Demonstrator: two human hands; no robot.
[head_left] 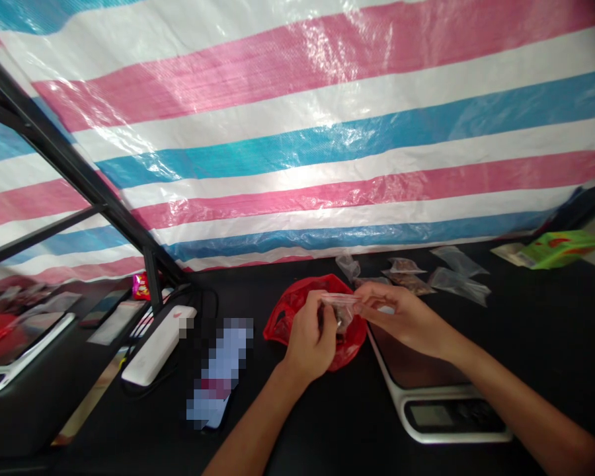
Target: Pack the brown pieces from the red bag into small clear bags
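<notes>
Between both hands is a small clear zip bag [344, 314] with a pinkish seal strip along its top and something dark inside that is too small to name. My left hand [313, 337] is closed on its left edge. Fingers of my right hand [396, 314] pinch the seal at its right end. Below and behind the bag lies a red plastic bag [290, 297], spread open on the black table. A digital scale [416, 413] sits under my right forearm, its plate partly covered by the hand.
Several small clear bags, some with brown contents [409, 277], lie behind the scale. A green packet [562, 250] rests at the far right. To the left are a phone [223, 370], a white power bank [161, 344] and cables. A black frame [104, 205] and striped sheet [327, 145] stand behind.
</notes>
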